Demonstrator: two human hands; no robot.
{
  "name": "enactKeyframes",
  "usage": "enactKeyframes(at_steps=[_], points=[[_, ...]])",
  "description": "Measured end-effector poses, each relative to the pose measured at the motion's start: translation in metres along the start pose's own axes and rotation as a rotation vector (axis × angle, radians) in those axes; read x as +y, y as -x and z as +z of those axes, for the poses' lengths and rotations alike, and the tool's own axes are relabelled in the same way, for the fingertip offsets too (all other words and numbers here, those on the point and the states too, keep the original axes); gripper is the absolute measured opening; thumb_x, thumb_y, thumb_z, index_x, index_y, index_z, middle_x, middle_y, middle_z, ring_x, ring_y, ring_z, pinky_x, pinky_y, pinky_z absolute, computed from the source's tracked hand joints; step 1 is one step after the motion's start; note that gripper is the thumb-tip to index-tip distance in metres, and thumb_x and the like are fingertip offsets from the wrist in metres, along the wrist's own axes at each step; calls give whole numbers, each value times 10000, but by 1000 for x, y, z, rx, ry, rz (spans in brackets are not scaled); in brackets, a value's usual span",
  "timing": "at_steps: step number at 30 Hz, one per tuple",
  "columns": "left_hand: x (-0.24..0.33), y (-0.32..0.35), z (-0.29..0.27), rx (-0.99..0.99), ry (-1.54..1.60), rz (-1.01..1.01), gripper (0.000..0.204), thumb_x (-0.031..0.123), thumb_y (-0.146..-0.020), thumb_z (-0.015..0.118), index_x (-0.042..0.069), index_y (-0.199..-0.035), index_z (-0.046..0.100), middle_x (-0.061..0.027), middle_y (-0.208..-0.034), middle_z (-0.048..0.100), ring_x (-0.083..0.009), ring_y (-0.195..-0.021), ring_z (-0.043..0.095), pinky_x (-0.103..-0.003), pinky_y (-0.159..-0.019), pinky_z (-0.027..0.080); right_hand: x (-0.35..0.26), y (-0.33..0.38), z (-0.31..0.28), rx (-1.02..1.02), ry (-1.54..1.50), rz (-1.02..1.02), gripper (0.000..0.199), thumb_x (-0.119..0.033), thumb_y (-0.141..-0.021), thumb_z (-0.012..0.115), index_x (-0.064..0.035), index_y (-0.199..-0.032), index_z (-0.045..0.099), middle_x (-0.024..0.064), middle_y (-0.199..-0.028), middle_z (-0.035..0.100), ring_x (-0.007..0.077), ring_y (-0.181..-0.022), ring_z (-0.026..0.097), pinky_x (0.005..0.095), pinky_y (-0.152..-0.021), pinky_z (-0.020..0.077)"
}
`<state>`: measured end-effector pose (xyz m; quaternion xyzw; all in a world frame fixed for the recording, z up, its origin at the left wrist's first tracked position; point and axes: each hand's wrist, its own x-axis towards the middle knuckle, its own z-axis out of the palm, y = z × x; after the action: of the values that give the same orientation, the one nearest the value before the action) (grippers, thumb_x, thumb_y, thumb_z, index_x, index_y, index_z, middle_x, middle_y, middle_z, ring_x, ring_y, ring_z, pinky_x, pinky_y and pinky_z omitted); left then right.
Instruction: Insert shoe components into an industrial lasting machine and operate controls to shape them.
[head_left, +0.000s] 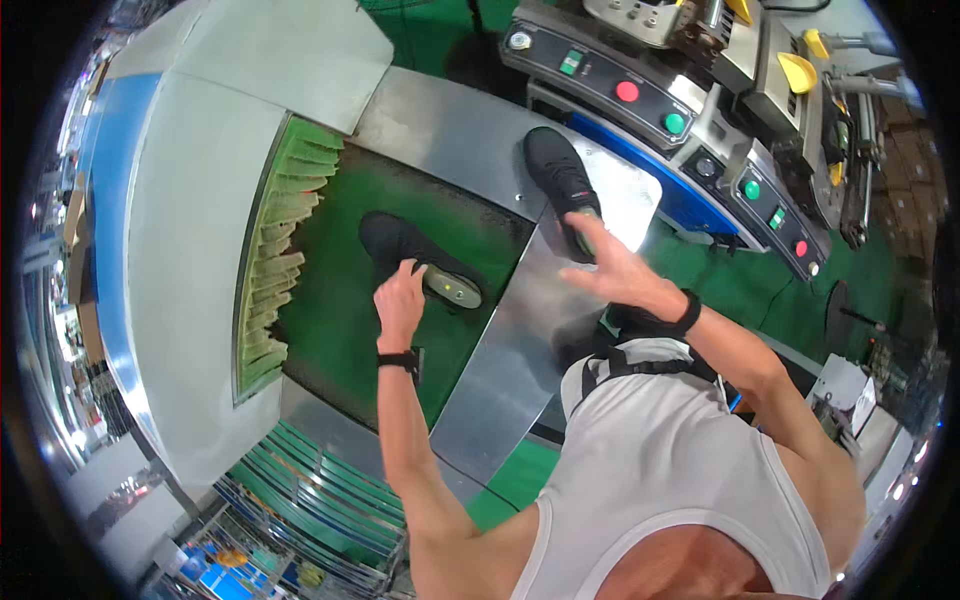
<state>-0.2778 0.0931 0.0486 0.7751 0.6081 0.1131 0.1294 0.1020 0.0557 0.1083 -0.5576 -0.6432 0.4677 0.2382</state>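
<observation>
A black shoe (395, 240) with an olive-coloured shoe last (453, 288) in its opening lies on the green belt (350, 340). My left hand (400, 297) is closed on the shoe's edge beside the last, its fingertips pinched together. Another black shoe (556, 165) rests on the metal table (440, 125), toe pointing away from me. Over that shoe's heel end is my right hand (618, 268), thumb and fingers apart. The fingertips reach the heel, but whether they touch it I cannot tell.
At left stands a large pale machine (200, 240), its opening hung with green strips (280, 250) where the belt enters. Control panels (620, 85) with red and green buttons sit at the upper right, under machinery with yellow parts (797, 72). A metal rack (310, 480) is lower left.
</observation>
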Motion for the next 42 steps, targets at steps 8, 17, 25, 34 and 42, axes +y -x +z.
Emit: enactKeyframes(at_steps=[8, 17, 25, 34, 42], points=[[172, -2, -42, 116, 211, 82, 172, 159, -985, 621, 18, -1045, 700, -222, -851, 711, -408, -736, 692, -451, -654, 540, -38, -6, 46, 62, 476, -326, 963, -300, -673, 875, 136, -1379, 387, 308, -1348, 502, 439, -1251, 528, 450, -1080, 442], [333, -117, -85, -13, 380, 481, 122, 127, -960, 659, 24, -1008, 703, -184, -791, 697, -333, -641, 683, -388, -587, 521, -36, 19, -104, 134, -94, 55, 803, -257, -717, 785, 139, -1329, 449, 303, -1163, 645, 412, -1073, 656, 435, -942, 521], [454, -324, -131, 187, 549, 660, 229, 74, -973, 638, -27, -1177, 660, -148, -1035, 699, -245, -932, 665, -335, -856, 523, 21, 60, -271, 227, -1057, 40, 591, -127, -808, 774, -14, -1347, 560, 70, -1204, 645, 162, -1090, 602, 342, -950, 504], [508, -610, 20, -135, 219, 226, 818, 457, -835, 770, -157, -1312, 517, -368, -1248, 620, -437, -1207, 617, -452, -1017, 492, 114, 146, -371, 678, -1283, 50, 798, -291, -737, 732, 57, -1405, 467, 173, -1265, 638, 285, -1030, 689, 408, -915, 577], [516, -632, 103, -65, 43, 217, 807, 380, -703, 861, -75, -1215, 433, -360, -1172, 633, -487, -1109, 628, -505, -959, 518, 146, 181, -355, 871, -1388, 33, 861, -306, -712, 840, 37, -1412, 475, 132, -1240, 652, 265, -1054, 676, 366, -916, 569]])
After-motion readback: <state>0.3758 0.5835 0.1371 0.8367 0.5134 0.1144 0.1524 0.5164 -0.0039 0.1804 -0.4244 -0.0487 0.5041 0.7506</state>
